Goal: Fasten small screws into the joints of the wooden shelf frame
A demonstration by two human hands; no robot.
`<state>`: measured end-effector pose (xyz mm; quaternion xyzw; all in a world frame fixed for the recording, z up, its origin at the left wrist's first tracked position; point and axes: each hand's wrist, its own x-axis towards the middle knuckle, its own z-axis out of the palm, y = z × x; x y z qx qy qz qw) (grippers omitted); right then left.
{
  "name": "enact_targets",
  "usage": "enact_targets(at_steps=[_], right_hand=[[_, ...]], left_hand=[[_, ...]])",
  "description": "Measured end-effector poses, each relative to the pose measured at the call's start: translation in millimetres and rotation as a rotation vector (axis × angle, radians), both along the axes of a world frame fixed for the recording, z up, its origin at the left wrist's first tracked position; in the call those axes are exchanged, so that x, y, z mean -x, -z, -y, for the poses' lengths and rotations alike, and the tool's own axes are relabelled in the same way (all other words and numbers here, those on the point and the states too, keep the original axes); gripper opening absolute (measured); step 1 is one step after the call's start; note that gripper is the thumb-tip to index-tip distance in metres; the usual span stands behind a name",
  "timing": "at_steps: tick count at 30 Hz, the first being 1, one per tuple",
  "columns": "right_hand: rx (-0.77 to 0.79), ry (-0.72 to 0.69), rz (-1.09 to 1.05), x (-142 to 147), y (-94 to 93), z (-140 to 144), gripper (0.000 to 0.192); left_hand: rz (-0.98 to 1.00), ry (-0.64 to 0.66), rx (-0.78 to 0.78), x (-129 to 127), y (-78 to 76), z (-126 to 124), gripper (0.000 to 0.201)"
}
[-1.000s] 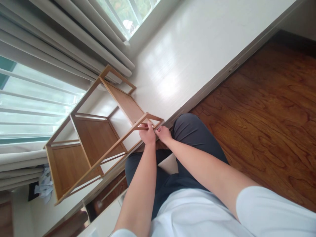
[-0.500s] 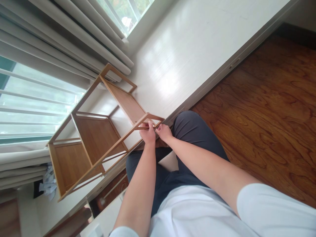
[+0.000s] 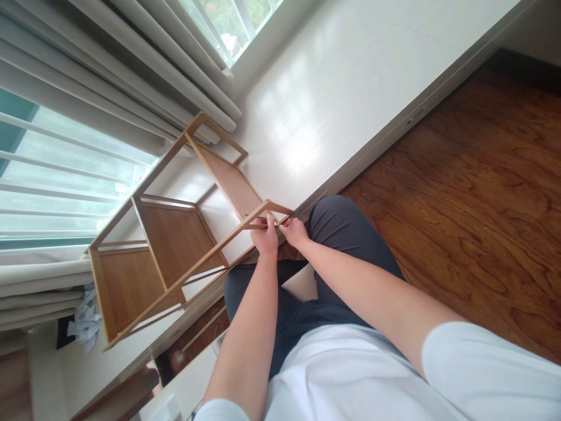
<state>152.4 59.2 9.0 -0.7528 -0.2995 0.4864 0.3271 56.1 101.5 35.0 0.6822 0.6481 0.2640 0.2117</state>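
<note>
A wooden shelf rack (image 3: 175, 240) with several brown boards lies on its side on a white ledge (image 3: 333, 99). My left hand (image 3: 265, 237) is closed around a slim rail at the rack's near right end. Right beside it, my right hand (image 3: 294, 231) pinches at the corner of the same frame, its fingertips close to my left fingers. What lies between the right fingertips is too small and partly hidden to make out.
Grey curtains (image 3: 131, 64) and a barred window (image 3: 74, 169) stand behind the rack. Crumpled pale paper or cloth (image 3: 85, 321) lies by its far left end. My knees (image 3: 350, 234) are against the ledge's front, above a dark wooden floor (image 3: 464, 210).
The view has shifted slightly, so the rack and hands appear a little further right. Both hands keep their places at the rack's corner, with only small finger movement.
</note>
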Motion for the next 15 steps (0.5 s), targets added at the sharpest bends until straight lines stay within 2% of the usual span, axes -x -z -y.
enact_targets(at_steps=[8,15], right_hand=[[-0.025,0.124,-0.104,8.7,18.3,1.3,0.017],[-0.043,0.219,-0.177,15.2,29.9,2.0,0.006]], left_hand=[[0.028,0.008,0.002,0.7,3.1,0.0,0.025],[0.034,0.015,0.003,1.7,5.0,-0.6,0.026]])
